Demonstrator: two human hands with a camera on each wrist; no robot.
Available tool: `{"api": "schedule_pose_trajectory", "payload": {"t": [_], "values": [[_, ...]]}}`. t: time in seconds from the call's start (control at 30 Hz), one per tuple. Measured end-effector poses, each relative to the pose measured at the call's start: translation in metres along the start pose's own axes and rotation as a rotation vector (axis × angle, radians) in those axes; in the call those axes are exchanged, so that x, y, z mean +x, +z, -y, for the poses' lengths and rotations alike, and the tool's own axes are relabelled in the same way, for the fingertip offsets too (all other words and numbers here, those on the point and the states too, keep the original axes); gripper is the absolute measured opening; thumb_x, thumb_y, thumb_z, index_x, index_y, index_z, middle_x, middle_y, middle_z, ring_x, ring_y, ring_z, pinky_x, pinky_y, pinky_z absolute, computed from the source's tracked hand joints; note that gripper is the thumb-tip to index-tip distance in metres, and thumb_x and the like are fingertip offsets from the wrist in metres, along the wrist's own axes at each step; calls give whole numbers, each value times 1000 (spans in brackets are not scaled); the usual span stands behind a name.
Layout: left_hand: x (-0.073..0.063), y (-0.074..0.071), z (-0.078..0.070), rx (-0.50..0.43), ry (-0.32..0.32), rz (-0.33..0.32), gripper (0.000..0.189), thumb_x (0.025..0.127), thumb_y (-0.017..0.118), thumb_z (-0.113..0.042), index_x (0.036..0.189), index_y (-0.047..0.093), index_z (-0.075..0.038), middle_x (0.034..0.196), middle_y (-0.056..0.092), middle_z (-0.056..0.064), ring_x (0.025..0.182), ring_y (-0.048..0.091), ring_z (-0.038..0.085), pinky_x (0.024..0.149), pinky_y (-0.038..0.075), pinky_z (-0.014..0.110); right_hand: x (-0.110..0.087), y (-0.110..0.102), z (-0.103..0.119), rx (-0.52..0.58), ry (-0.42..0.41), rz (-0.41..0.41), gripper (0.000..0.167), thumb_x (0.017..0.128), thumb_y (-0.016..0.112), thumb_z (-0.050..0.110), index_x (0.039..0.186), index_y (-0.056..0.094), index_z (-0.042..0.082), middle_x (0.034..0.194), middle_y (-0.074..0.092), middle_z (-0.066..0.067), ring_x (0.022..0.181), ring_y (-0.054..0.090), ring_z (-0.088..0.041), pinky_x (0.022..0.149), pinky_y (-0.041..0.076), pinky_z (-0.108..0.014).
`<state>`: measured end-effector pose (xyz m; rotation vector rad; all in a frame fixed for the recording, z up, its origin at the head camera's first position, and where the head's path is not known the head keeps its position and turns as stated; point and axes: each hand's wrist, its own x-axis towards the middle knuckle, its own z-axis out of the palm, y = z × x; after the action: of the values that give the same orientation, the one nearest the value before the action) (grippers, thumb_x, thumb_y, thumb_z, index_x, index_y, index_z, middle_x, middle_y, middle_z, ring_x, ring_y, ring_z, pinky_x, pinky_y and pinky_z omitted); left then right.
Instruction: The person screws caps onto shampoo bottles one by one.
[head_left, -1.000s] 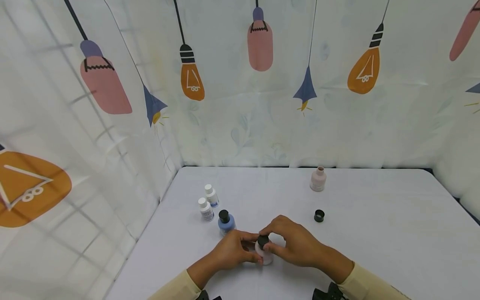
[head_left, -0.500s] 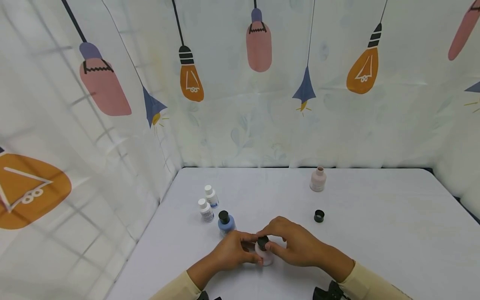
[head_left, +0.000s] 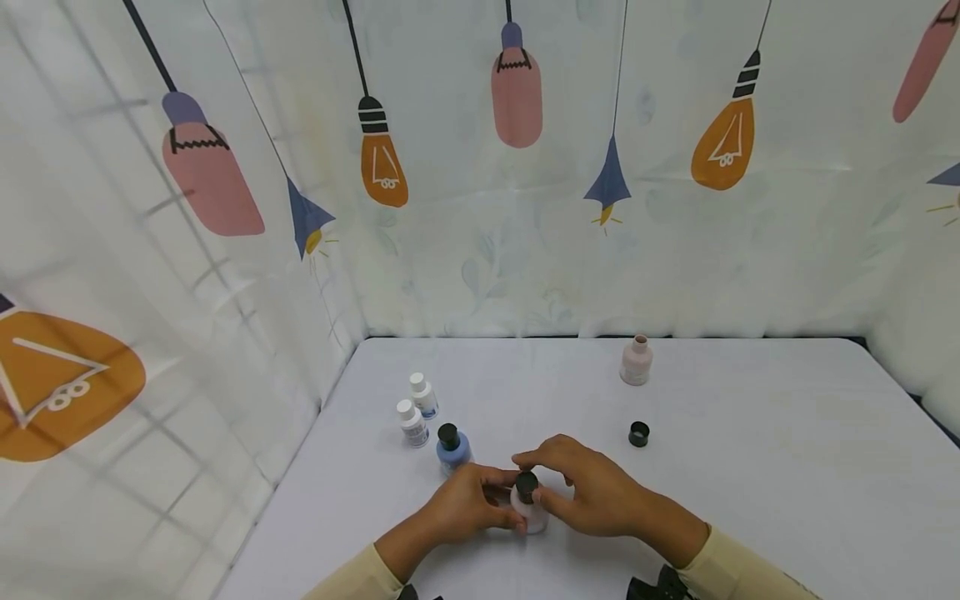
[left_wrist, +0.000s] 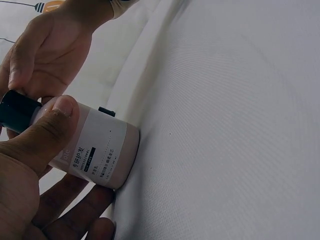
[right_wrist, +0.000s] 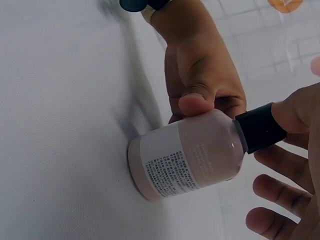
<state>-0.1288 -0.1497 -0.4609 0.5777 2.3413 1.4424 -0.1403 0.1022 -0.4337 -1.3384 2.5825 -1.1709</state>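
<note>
A pale pink bottle [right_wrist: 207, 150] with a white printed label and a black cap [right_wrist: 260, 128] stands upright on the table at the front middle. My left hand [head_left: 468, 504] grips its body, thumb on one side and fingers on the other. The right hand [head_left: 592, 492] holds the cap between thumb and forefinger, its other fingers spread beside it. The label [left_wrist: 102, 145] faces the left wrist camera. Just beyond my left hand stands a blue bottle [head_left: 453, 450] with a black cap, its base partly hidden.
Two small white bottles [head_left: 423, 396] stand behind the blue one. At the back right is an uncapped pink bottle [head_left: 636, 362], with a loose black cap [head_left: 638, 433] nearer me. White printed curtains [head_left: 487, 250] border the white table [head_left: 750, 442].
My right forefinger has lifted slightly and more of the black cap shows. The left hand and the bottle stay in place.
</note>
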Motion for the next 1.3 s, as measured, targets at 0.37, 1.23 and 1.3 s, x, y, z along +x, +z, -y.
{"api": "schedule_pose_trajectory", "payload": {"t": [0.37, 1.23, 1.3], "values": [[0, 1, 0, -16, 7, 3, 56, 78, 91, -18, 129, 72, -8, 119, 73, -7, 101, 70, 7, 85, 56, 24, 0, 3, -1, -44, 66, -13, 33, 98, 67, 50, 122, 63, 28, 116, 58, 17, 108, 58, -10, 91, 53, -34], [0, 0, 1, -32, 0, 2, 56, 78, 91, -18, 129, 71, -5, 121, 73, -3, 103, 70, 8, 86, 56, 25, 1, -1, 2, 1, 15, 28, 37, 99, 72, 27, 135, 64, 30, 124, 60, 19, 110, 58, -14, 78, 54, -28], [0, 0, 1, -34, -5, 0, 56, 78, 92, -18, 128, 71, -5, 121, 73, -3, 103, 70, 8, 86, 56, 24, 1, -1, 1, -15, 9, 14, 32, 99, 72, 30, 130, 67, 28, 120, 60, 19, 109, 58, -10, 82, 54, -29]]}}
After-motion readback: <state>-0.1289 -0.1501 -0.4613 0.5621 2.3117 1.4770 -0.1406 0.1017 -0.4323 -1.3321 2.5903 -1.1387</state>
